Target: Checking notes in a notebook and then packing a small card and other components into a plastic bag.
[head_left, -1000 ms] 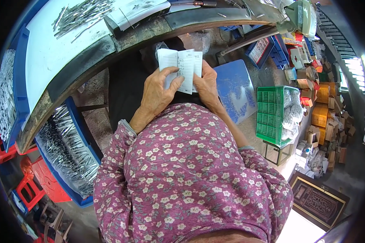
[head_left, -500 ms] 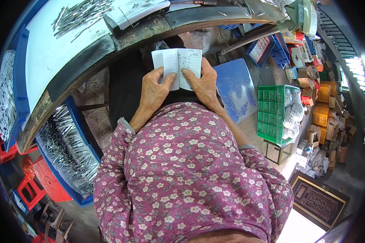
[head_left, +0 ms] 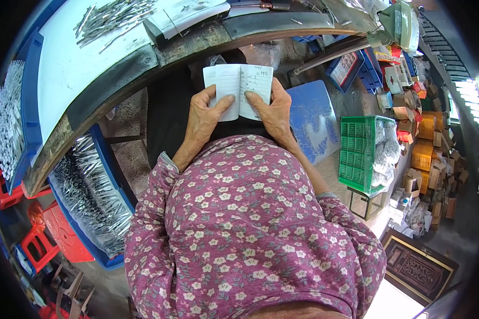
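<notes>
**Open notebook held in both hands**

While both hands grip it, the small notebook [head_left: 238, 89] sits open in front of the torso, just below the near edge of the workbench [head_left: 90, 80]. Left hand [head_left: 205, 119] is clamped on the left page, thumb pressed across the paper. Right hand [head_left: 274, 114] is clamped on the right page, thumb likewise on top. A blue tray of metal rods [head_left: 88, 191] lies to the left, a green crate [head_left: 359, 151] to the right.

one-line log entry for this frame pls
left hand: holds notebook open | right hand: holds notebook | near: worktable, blue bin
</notes>
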{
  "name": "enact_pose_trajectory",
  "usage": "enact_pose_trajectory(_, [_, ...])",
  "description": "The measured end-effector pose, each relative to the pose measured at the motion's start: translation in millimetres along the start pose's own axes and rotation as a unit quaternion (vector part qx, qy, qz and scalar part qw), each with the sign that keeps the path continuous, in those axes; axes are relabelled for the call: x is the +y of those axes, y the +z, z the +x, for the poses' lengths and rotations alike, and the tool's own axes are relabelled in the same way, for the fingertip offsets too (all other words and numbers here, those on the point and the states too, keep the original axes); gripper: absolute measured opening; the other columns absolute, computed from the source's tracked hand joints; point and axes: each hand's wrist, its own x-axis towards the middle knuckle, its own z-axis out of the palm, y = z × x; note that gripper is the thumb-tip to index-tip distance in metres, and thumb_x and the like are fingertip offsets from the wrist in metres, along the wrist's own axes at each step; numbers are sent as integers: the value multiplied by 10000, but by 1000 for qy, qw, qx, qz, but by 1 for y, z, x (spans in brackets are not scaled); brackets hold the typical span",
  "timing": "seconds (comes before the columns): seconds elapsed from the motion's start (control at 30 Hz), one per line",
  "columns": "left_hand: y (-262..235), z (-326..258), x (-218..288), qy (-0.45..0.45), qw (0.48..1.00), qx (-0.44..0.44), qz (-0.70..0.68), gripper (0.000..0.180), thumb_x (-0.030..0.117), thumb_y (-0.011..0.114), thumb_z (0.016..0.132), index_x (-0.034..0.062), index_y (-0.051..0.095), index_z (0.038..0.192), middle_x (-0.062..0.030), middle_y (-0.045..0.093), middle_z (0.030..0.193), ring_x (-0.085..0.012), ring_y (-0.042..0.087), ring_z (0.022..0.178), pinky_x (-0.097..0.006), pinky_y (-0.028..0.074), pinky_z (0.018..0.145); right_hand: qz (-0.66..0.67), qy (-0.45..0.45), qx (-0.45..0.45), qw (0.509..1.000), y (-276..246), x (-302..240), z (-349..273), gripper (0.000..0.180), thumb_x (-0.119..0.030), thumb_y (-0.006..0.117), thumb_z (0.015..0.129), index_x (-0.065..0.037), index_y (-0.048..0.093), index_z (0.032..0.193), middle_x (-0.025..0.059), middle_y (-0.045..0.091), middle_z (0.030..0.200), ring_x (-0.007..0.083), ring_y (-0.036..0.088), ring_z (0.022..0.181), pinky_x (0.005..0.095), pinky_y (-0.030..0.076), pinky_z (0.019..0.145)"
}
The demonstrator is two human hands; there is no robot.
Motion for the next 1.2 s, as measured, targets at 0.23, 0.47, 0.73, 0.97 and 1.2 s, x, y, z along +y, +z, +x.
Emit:
enact_pose_trajectory(0.23, [-1,0,2,14,1000,-19,1,294,168,583,779,-36,576,990,-80,610,857,-117,560,763,-246,451,694,69,26,-11,997,-5,-5,3,321,-65,622,768,29,504,1051,80,609,921,106,567,812,245,471,722])
enact_pose_trajectory(0.47, [-1,2,-8,-17,995,-38,-86,317,163,579,774,-33,559,1023,-70,601,871,-115,551,772,-242,444,716,108,31,-21,993,-11,-5,4,328,-113,651,764,21,517,1033,83,613,906,106,571,792,236,475,702])
enact_pose_trajectory(0.73, [-2,1,-3,-47,986,-37,-156,354,145,584,770,-44,533,1065,-85,595,932,-123,560,804,-256,455,738,98,27,-28,994,-16,-2,5,344,-115,641,774,27,505,1056,84,606,920,110,572,814,236,472,719])
enact_pose_trajectory(0.97, [-3,0,-2,-46,982,-37,-180,361,138,592,767,-50,527,1069,-87,593,953,-130,561,841,-261,448,767,109,29,-28,993,-20,0,6,381,-129,618,784,41,476,1094,105,602,934,120,577,817,233,471,720])
enact_pose_trajectory(1.2, [-3,1,-3,-48,979,-31,-193,360,124,587,770,-49,518,1079,-94,589,969,-137,563,855,-261,446,770,174,26,-45,983,-24,8,9,373,-129,553,803,63,465,1110,111,593,942,123,562,825,237,446,735])
